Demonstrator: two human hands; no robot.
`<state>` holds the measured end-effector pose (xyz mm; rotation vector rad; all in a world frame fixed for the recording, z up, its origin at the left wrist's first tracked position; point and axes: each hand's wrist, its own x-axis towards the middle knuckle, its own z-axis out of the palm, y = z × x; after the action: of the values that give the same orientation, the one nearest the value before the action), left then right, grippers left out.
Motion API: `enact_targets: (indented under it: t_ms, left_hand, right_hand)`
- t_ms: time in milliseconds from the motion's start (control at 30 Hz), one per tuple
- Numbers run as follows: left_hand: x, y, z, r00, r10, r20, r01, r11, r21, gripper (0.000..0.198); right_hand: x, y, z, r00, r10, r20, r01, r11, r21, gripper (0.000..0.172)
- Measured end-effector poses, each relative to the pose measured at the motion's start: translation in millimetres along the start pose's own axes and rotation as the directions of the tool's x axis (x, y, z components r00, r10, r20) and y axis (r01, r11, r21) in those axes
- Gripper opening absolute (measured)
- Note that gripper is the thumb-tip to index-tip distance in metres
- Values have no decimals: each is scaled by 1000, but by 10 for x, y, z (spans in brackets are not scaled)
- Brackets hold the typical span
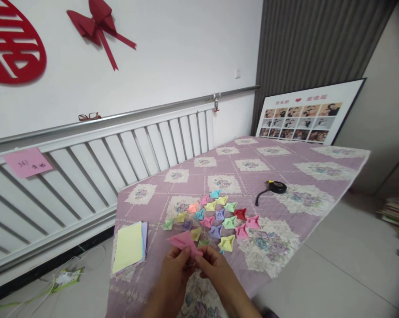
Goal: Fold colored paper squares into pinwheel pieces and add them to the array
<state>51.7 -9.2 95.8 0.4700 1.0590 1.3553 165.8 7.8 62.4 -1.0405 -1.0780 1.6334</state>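
Observation:
Between my two hands, above the near part of the table, is a pink folded paper (183, 240) with a pointed left end. My left hand (178, 265) pinches its lower middle with thumb and fingers. At the lower right corner, my right hand (212, 263) has thumb and fingers closed on the same paper. Just beyond lie several small folded paper boats in many colours, among them a yellow boat (226, 243), a purple boat (216, 232) and a red boat (240, 214). My hands and the pink paper hide part of the nearest ones.
A stack of coloured paper sheets (129, 247) lies at the table's left edge. A black tape measure (276, 187) with a strap sits on the right of the flowered tablecloth (232, 174). A white radiator (136, 154) runs behind the table, and a photo board (305, 117) leans at the back.

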Motion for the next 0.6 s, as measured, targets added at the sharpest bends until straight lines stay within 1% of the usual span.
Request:
enact_targets:
  t_ms: [100,167,333,433,533,600]
  left_hand:
    - [9,-40,-14,999,-27,33,27,1000,-6,42]
    - [24,-57,-48,998,-42,56,41,999,15,42]
    - [66,-50,-143,982,-94,161,78,992,99,39]
    - [77,-35,-160,982,-108,156,86,986,146,42]
    - [54,-31,-124,983,-95,156,75,989,126,44]
    - [25,-38,-77,982,-78,172,60,993,104,44]
  right_hand:
    - [-7,-20,16,999,-4,-36,3,1000,-6,32]
    - [-32,-53,3,1000,-11,-23,11,1000,1,32]
    - [-89,-114,-37,999,-26,30,25,999,21,31]
    - [-85,-108,-42,1000,-7,-11,7,999,37,33]
    - [-63,-83,-43,998,-5,-70,9,998,54,35]
    - [-44,-65,-49,996,-25,-84,30,998,59,35]
